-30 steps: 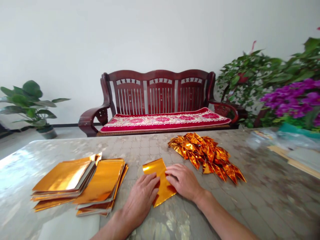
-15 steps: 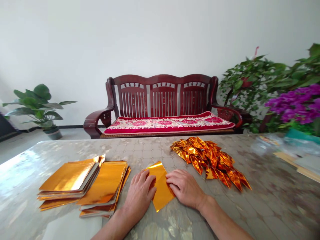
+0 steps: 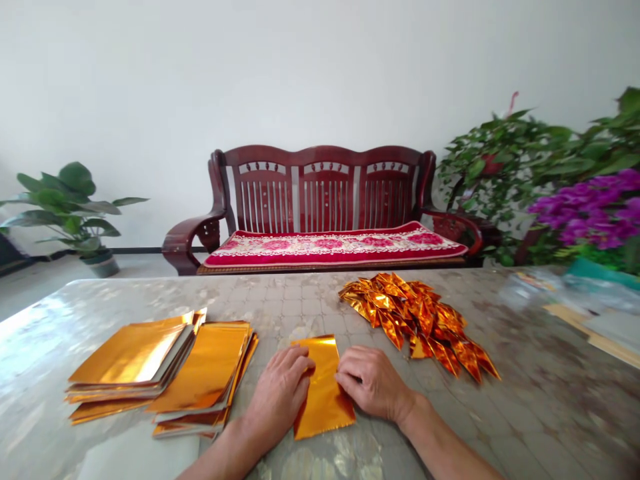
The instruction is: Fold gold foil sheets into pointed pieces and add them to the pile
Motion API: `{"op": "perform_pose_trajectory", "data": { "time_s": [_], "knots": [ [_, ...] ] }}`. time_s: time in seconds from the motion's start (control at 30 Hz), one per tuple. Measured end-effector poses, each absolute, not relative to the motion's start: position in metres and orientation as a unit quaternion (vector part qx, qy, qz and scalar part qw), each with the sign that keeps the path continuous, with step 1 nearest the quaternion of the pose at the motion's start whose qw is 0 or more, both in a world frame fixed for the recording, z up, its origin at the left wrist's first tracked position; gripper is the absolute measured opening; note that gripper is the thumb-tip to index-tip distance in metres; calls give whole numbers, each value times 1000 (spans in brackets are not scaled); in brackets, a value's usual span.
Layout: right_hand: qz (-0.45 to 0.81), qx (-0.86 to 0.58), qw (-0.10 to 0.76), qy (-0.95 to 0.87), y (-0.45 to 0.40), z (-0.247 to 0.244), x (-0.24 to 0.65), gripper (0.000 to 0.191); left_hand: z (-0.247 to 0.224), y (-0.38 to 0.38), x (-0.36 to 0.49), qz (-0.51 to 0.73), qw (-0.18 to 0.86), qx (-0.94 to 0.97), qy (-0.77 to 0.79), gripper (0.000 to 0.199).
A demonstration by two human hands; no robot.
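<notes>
A sheet of shiny gold foil paper (image 3: 326, 393) lies on the table between my hands, its short edges facing toward and away from me. My left hand (image 3: 281, 385) grips its left edge, with the thumb and bent fingers closed on the paper. On the opposite edge, my right hand (image 3: 376, 381) pinches the sheet between thumb and curled fingers. The fingertips are partly hidden. To the left lie two stacks of foil sheets, a wider one (image 3: 131, 350) and a narrower one (image 3: 207, 367). Beyond my right hand is a heap of folded, pointed foil pieces (image 3: 415, 317).
The patterned table (image 3: 530, 400) carries clear plastic bags (image 3: 533, 287) and flat tan pieces (image 3: 567, 317) at the right. A pale sheet (image 3: 140, 457) lies near the front left. Behind stand a wooden bench (image 3: 325, 157), a potted plant (image 3: 75, 207) and purple flowers (image 3: 587, 210).
The foil sheet has turned from a diagonal position to nearly straight and sits slightly closer to me. Both hands keep hold of its edges. The view has shifted a little.
</notes>
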State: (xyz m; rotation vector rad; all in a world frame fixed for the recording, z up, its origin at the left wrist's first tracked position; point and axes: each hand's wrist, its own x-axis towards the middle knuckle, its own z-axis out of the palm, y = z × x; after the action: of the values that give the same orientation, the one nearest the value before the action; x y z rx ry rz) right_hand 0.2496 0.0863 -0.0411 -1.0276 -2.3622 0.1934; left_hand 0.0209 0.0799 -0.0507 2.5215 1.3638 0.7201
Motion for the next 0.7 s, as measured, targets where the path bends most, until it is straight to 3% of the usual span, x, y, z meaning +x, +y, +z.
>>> {"op": "perform_pose_trajectory", "data": {
  "time_s": [0.13, 0.37, 0.5, 0.6, 0.7],
  "knots": [
    [77, -409, 292, -861, 90, -40, 249, 14, -48, 78, 21, 256, 125, 864, 416, 25],
    [53, -523, 257, -811, 93, -42, 246, 38, -54, 78, 19, 279, 171, 873, 361, 20],
    [61, -545, 232, -803, 96, -44, 245, 29, -54, 77, 17, 286, 198, 862, 369, 20],
    [82, -541, 254, -798, 97, -46, 245, 20, -54, 77, 17, 306, 200, 836, 409, 32],
    [82, -494, 347, -793, 95, -45, 245, 18, -54, 81, 20, 360, 187, 770, 492, 60]
  ]
}}
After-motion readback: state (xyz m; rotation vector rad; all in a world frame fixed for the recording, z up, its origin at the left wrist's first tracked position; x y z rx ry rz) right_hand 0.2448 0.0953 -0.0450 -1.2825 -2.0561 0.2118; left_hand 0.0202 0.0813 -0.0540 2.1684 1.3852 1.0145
